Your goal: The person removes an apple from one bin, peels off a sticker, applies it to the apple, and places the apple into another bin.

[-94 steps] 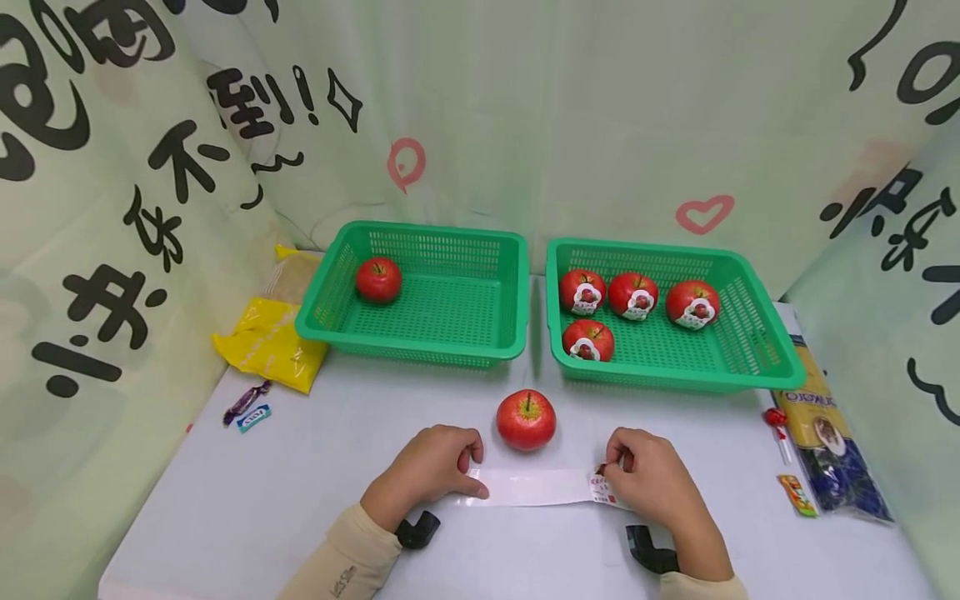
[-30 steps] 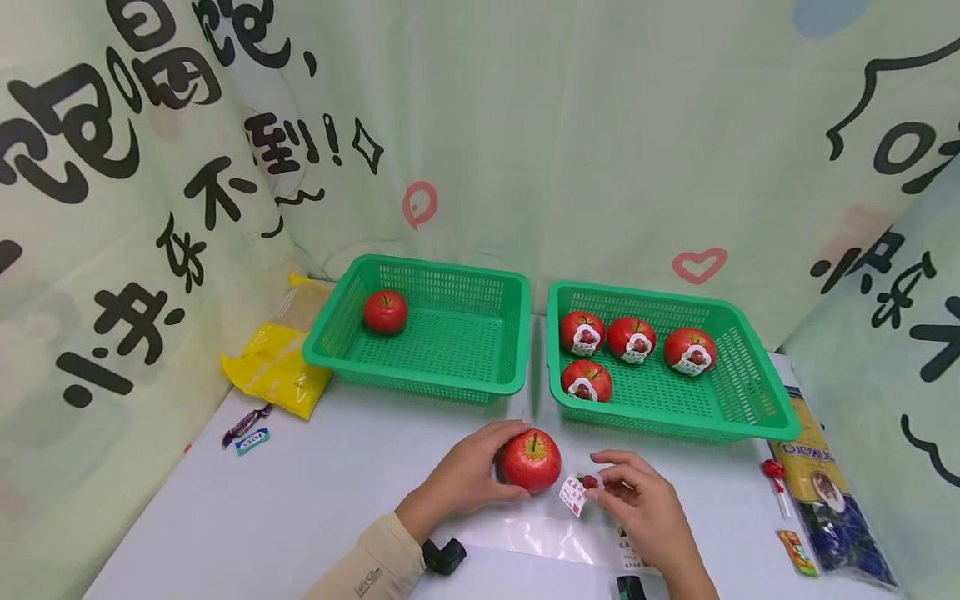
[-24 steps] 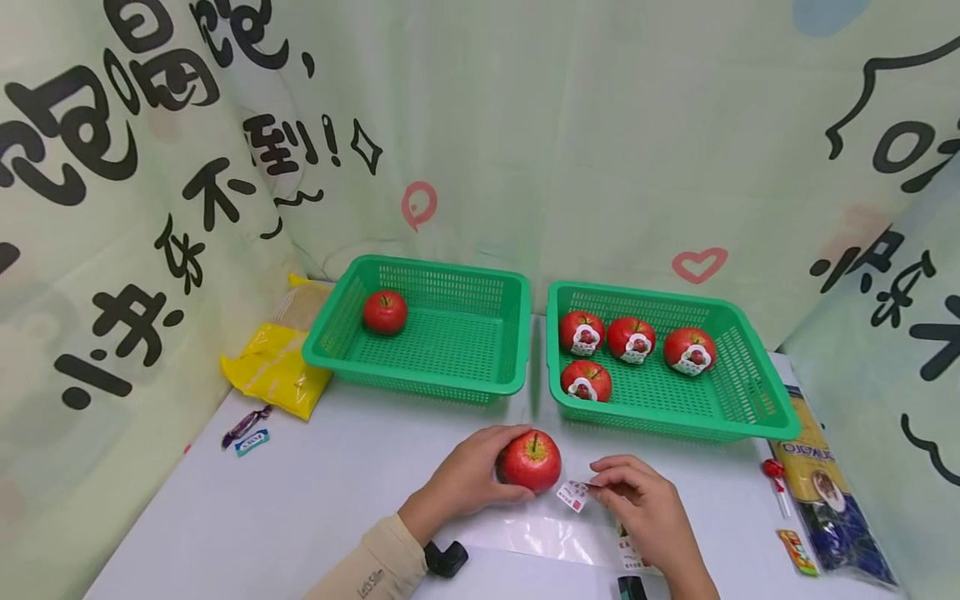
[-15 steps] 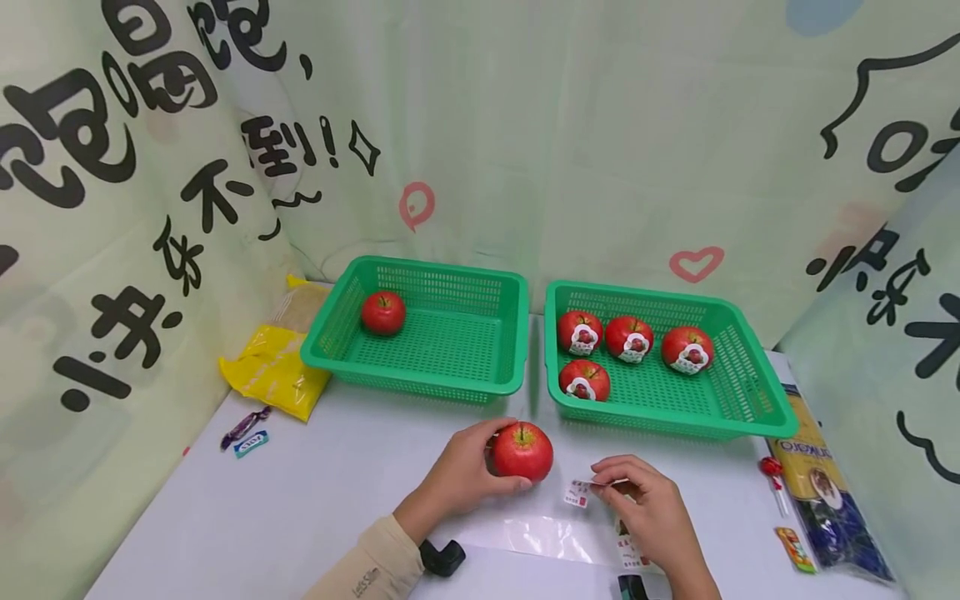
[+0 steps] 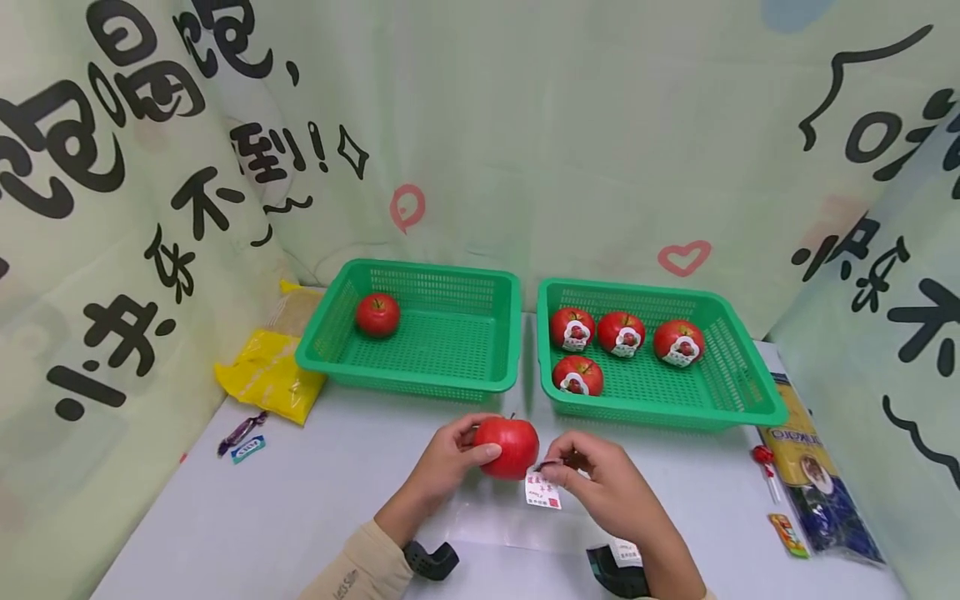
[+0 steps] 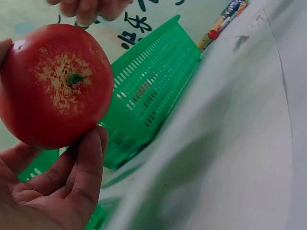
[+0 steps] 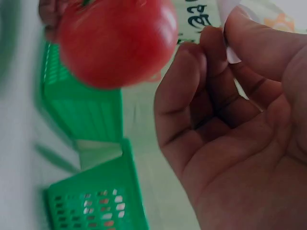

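Note:
My left hand [image 5: 442,462] grips a red apple [image 5: 507,447] from its left side, holding it above the table with its stem up and slightly tilted. In the left wrist view the apple [image 6: 57,91] shows its yellowish, speckled top. Just right of the apple, my right hand [image 5: 600,479] pinches a white printed sticker [image 5: 543,490] between thumb and fingers; the sticker hangs close to the apple's lower right, and I cannot tell whether they touch. A clear backing strip [image 5: 495,529] lies on the table beneath the hands, with another sticker [image 5: 625,552] at its right end beside my right wrist.
A green basket [image 5: 420,385] at back left holds one plain apple [image 5: 378,315]. The green basket [image 5: 660,415] at back right holds several stickered apples. A yellow bag [image 5: 273,375] and wrapped candies [image 5: 248,449] lie left; a lollipop [image 5: 763,456] and blue-gold bag [image 5: 817,475] lie right.
The left hand has taken hold of the apple, lifted it and tilted it. The right hand has peeled a sticker off the strip and moved left toward the apple with it.

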### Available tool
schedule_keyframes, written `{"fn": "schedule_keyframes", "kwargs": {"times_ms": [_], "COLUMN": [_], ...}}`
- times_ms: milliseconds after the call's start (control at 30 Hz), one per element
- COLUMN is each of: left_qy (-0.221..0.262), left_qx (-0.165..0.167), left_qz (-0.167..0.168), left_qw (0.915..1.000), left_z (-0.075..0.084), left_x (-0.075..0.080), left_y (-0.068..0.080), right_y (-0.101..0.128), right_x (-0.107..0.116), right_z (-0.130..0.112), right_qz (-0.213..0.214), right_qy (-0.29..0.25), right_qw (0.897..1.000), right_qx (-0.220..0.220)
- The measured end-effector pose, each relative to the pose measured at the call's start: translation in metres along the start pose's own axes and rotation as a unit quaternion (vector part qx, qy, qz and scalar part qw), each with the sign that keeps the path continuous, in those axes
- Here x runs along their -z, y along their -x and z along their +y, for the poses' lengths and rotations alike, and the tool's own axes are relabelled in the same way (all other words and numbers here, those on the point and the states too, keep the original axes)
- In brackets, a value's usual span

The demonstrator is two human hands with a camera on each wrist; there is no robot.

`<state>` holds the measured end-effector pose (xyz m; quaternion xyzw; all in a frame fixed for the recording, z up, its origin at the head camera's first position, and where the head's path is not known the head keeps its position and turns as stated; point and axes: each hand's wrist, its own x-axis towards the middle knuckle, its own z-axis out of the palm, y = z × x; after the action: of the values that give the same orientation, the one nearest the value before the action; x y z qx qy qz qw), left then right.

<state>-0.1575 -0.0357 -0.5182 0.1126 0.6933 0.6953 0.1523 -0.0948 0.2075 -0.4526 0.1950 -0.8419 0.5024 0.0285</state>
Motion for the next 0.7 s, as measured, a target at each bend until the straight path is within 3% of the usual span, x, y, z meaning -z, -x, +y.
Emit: {"fn": "schedule_keyframes", "kwargs": {"times_ms": [200, 433, 700], "left_qy": [-0.004, -0.002, -0.002], "left_qx": [-0.011, -0.017, -0.028], "left_qz": [-0.004, -0.015, -0.020], "left_qw": [0.9999, 0.9997, 0.9994], "left_z": [-0.006, -0.010, -0.013], "left_x": [-0.003, -0.006, -0.001], "left_y": [0.000, 0.000, -0.001], "right_y": [-0.019, -0.022, -0.027], "right_x": [-0.010, -0.016, -0.025], "right_z": [-0.010, -0.008, -0.004], "right_qz": [0.010, 0.020, 0.044], "right_qy": [0.056, 0.067, 0.109], "right_qw": [0.998, 0.994, 0.991], "right_qx": [-0.026, -0.080, -0.064]}}
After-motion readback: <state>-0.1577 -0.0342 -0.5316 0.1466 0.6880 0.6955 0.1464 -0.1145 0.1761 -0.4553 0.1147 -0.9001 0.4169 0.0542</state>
